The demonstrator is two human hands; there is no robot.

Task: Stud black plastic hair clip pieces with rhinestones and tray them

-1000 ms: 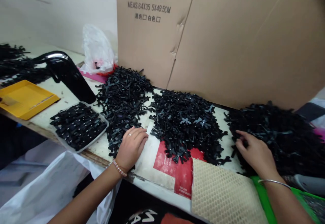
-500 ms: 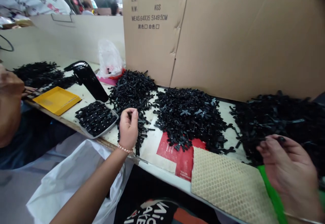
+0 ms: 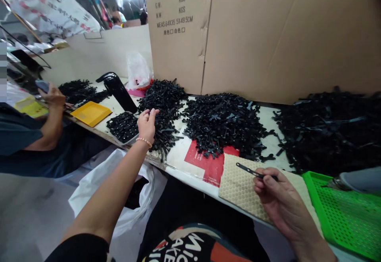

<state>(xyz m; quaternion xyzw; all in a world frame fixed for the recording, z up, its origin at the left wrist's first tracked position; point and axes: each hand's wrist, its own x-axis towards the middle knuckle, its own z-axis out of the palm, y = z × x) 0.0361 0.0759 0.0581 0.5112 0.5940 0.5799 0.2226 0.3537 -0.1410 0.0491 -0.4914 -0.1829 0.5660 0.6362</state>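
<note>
Head camera.

A: What has the right hand [image 3: 278, 198] got?

B: A thin black strip [image 3: 251, 171], pinched between thumb and fingertips, with the other fingers curled in. The strip points left, nearly level, above the beige honeycomb-textured mat [image 3: 238, 186] at the table's near edge.

A: And the left hand [image 3: 147, 121]?

B: It is stretched out over the near edge, back of the hand up. The fingers are close together and slightly bent, their tips on the left-hand heap of loose black strips [image 3: 163, 99]. I cannot tell whether it grips any of them.

A: What lies beside it?

B: Just left of the wrist is a shallow grey tray of stacked black strips [image 3: 123, 126], close to the near edge. Behind that tray stands a glossy black curved plastic piece [image 3: 119, 89], and further left lies a flat yellow plastic tray [image 3: 91, 113].

A: The other heaps?

B: A middle heap of black parts [image 3: 223, 121] spills onto a red printed sheet [image 3: 208, 163]. A larger right-hand heap of black parts [image 3: 330, 131] covers the table's right end. All three reach back to the tall brown cardboard wall [image 3: 268, 36] along the far edge.

A: Right of the mat?

B: A green perforated plastic tray [image 3: 345, 210], just beside it at the near right corner.

A: Anyone else?

B: A co-worker's hand [image 3: 53, 95] at the far left end holds a small dark object [image 3: 41, 85], too small to make out.
</note>
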